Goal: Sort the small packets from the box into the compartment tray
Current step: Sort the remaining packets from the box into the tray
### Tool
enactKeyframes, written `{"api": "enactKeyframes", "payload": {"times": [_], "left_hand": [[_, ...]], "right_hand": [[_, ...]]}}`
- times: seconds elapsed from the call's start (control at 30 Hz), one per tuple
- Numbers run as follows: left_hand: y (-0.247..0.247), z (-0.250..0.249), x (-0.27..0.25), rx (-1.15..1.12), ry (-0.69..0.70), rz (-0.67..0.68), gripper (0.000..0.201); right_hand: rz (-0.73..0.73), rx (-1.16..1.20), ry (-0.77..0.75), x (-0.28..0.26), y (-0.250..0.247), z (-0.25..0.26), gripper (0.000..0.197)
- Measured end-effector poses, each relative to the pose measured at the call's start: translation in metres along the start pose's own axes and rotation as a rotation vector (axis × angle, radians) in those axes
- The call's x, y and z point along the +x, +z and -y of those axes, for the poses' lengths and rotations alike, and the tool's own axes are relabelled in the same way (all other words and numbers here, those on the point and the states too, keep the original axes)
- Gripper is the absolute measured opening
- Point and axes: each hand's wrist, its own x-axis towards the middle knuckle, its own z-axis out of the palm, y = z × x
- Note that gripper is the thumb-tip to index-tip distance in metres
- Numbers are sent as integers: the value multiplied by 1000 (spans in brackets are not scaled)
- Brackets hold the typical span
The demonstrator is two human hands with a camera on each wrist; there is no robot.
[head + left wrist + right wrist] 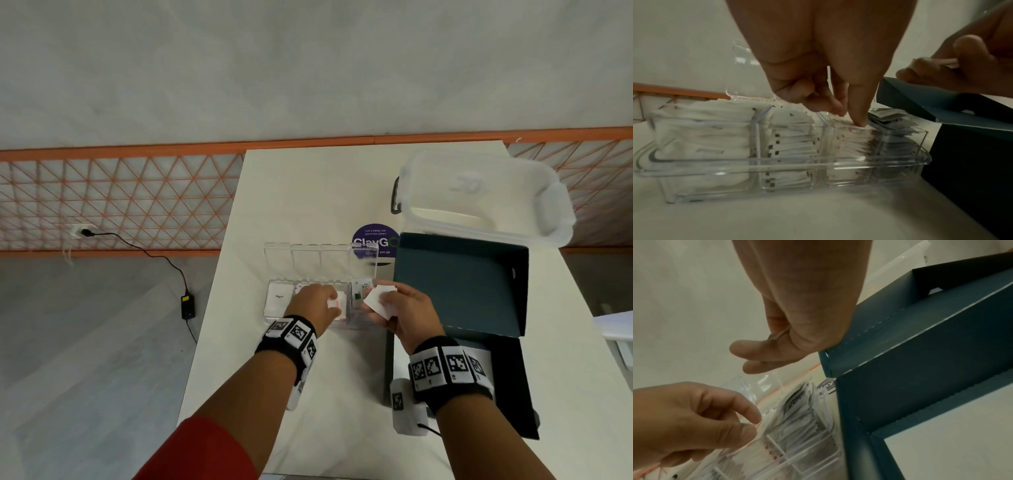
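A clear compartment tray point(274, 318) sits on the white table with its lid standing open behind it. Its compartments hold stacks of packets: white ones point(701, 138) at the left, black-marked ones point(791, 146), red-marked ones point(851, 142), and grey-printed ones point(894, 123) at the right. My left hand point(330, 305) is over the third compartment, where its thumb and forefinger pinch a red-marked packet point(334, 303) on top of that stack. My right hand point(383, 305) hovers beside the tray's right end and grips several white packets point(378, 298). The dark teal box point(459, 291) stands open to the right.
A clear plastic storage tub point(479, 195) lies at the table's back right. A purple round sticker point(371, 240) is behind the tray. White papers point(616, 329) show at the right edge. On the floor to the left are a power adapter point(188, 306) and its cable.
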Motion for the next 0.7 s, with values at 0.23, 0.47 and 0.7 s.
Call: {"api": "enactKeyframes", "payload": {"times": [0.23,0.47,0.7], "left_hand": [[-9,-5,-7,-160,52,-68,17],[-20,-23,-19,-632,146,-51,10],[-29,-26,-15,-762,125,-252,19]], "right_hand": [[-47,-69,-32,0,-3,-5,14],[4,14,-83,-4,4,-9,10],[94,-23,-57,-10,14,-6,20]]}}
